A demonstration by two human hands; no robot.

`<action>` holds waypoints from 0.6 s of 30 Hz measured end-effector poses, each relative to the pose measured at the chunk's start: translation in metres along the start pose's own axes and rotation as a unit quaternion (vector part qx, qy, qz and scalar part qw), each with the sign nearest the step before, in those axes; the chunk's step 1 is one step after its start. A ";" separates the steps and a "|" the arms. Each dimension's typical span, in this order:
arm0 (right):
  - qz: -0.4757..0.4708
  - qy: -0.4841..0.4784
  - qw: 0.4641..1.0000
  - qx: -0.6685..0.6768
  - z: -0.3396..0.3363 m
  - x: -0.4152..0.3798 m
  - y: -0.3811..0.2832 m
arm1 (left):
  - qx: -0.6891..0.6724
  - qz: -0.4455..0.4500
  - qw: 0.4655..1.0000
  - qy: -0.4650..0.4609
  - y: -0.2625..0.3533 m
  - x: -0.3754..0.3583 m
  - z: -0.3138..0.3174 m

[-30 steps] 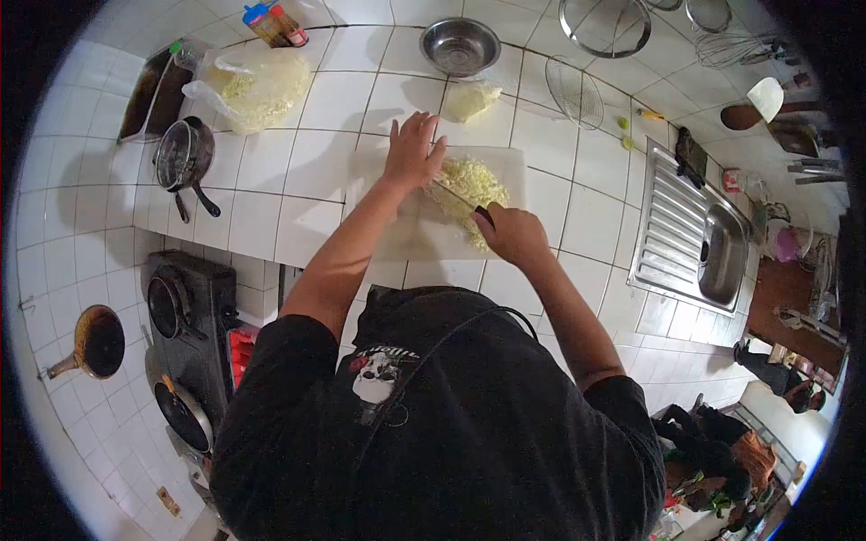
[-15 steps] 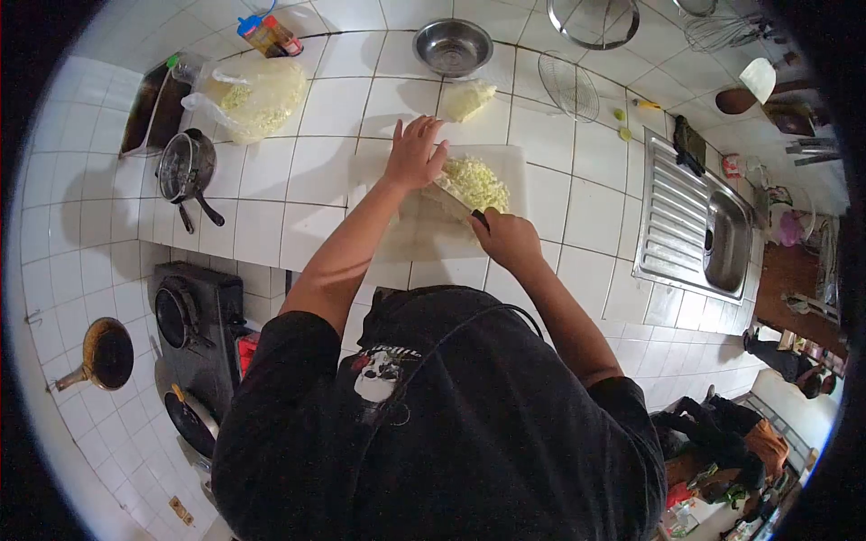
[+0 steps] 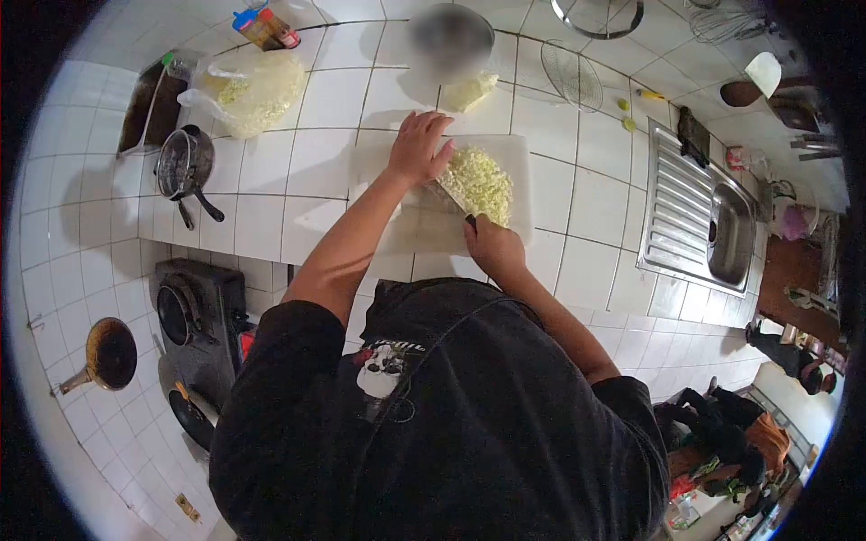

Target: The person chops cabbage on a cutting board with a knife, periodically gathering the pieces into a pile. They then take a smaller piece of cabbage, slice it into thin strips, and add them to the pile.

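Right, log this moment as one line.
right hand: gripping knife | left hand: open, beside chopped vegetable | chopped vegetable: on cutting board

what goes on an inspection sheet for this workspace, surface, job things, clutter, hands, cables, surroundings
Surface: white-tiled counter, cutting board on it
Job's things: knife, chopped pale vegetable on the board
Clutter: filled plastic bag, pan and blurred bowl on the counter
Hands: right hand grips the knife; left hand spread beside the vegetable, contact with blade unclear
Cables: dark cord across the black shirt
Surroundings: sink, stove, other people

Tiled counter (image 3: 336, 97) — cutting board (image 3: 424, 230), bag (image 3: 260, 97)
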State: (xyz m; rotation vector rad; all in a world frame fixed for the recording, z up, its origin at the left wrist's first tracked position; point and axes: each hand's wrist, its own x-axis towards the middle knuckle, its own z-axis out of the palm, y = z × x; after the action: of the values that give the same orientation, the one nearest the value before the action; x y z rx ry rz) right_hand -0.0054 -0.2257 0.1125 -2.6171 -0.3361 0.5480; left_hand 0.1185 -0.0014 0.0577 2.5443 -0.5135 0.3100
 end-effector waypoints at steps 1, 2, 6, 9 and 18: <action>-0.002 -0.001 1.000 -0.006 -0.005 0.001 0.000 | 0.014 -0.002 1.000 0.008 0.000 0.002 0.002; -0.004 -0.003 1.000 -0.012 -0.011 0.002 0.001 | 0.015 0.001 1.000 0.009 0.000 0.003 0.004; -0.032 0.006 0.998 -0.044 -0.041 0.007 0.006 | -0.013 -0.016 0.999 0.030 0.005 0.015 -0.003; -0.031 0.001 0.998 -0.047 -0.047 0.017 0.019 | -0.026 -0.024 0.998 0.051 0.010 0.020 0.002; -0.057 0.001 0.995 -0.079 -0.030 0.035 0.039 | 0.002 -0.059 0.996 0.063 0.010 0.007 0.006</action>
State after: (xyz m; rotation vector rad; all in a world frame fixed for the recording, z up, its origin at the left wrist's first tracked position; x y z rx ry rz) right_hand 0.0443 -0.2595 0.1078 -2.7275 -0.5446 0.4998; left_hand 0.1215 -0.0153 0.0594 2.5261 -0.3127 0.4250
